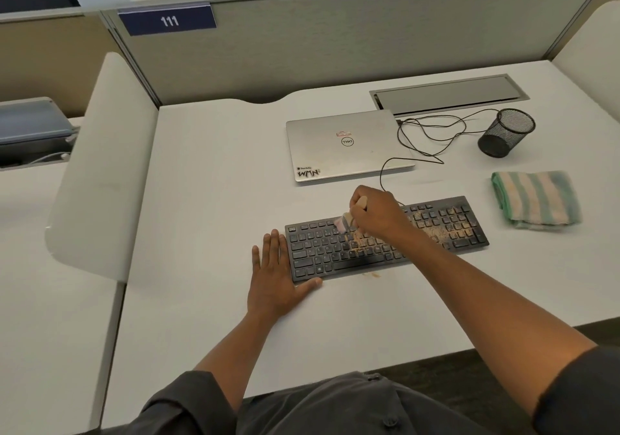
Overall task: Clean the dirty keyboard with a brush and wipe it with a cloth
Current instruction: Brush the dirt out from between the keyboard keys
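Here we see a black keyboard point(385, 236) lying at the centre of the frame on a white desk point(201, 183), its right half and middle keys dusted with tan crumbs. The right hand point(377, 215) curls around the wooden handle of a small brush point(347, 221), whose pale bristles touch the upper key rows left of centre. The left hand point(276, 273) lies flat on the desk with straight, spread fingers, pressed against the keyboard's left edge, the thumb along its lower left corner. A folded cloth point(536, 199) with green and cream stripes rests at the right of the frame, just beside the keyboard's right end and apart from it. Above the keyboard we note a closed silver laptop point(349, 146). A black cable point(429, 132) loops between the laptop and a black mesh cup point(506, 132) at the upper right.
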Motion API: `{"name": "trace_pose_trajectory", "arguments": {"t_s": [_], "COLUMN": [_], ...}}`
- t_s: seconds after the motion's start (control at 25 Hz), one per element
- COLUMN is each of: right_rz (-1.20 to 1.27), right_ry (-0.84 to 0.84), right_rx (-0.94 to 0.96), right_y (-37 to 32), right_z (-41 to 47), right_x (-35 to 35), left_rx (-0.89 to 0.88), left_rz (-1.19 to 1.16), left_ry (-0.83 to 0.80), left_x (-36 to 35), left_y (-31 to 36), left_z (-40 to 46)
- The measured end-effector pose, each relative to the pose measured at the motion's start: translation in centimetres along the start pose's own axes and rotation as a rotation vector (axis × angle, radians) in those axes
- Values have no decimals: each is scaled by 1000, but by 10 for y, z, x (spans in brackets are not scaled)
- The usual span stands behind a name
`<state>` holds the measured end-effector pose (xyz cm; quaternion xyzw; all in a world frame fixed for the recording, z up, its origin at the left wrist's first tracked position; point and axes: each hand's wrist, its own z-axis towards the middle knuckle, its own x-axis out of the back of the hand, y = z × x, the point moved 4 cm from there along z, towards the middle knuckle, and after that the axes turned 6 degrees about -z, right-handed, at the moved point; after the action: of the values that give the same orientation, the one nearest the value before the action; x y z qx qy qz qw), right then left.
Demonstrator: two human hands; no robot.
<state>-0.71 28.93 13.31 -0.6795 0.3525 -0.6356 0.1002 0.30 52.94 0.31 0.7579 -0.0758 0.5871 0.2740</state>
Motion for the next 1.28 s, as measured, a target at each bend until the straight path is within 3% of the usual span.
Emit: {"name": "trace_pose_trajectory", "arguments": {"t_s": [0.12, 0.28, 0.52, 0.64, 1.0, 1.16, 1.28], "right_rz": [-87, -50, -160, -102, -209, -287, -109], "right_ry": [-82, -33, -163, -96, -131, -219, -354], "right_rx": [-29, 24, 25, 72, 186, 227, 212], "right_y": [-7, -13, -16, -17, -23, -18, -20], "right_z": [9, 11, 15, 14, 14, 15, 20], "right_x": [2, 1, 0, 6, 1, -6, 5], "left_rx": [0, 4, 6, 11, 88, 98, 96], "left_rz": [2, 7, 25, 38, 27, 22, 24], "left_ry": [3, 1, 0, 8, 31, 32, 46], "left_x": [0, 0, -2, -2, -6, -6, -5], "left_y": [0, 0, -1, -1, 5, 7, 8], "left_z": [-1, 0, -1, 1, -4, -7, -7]}}
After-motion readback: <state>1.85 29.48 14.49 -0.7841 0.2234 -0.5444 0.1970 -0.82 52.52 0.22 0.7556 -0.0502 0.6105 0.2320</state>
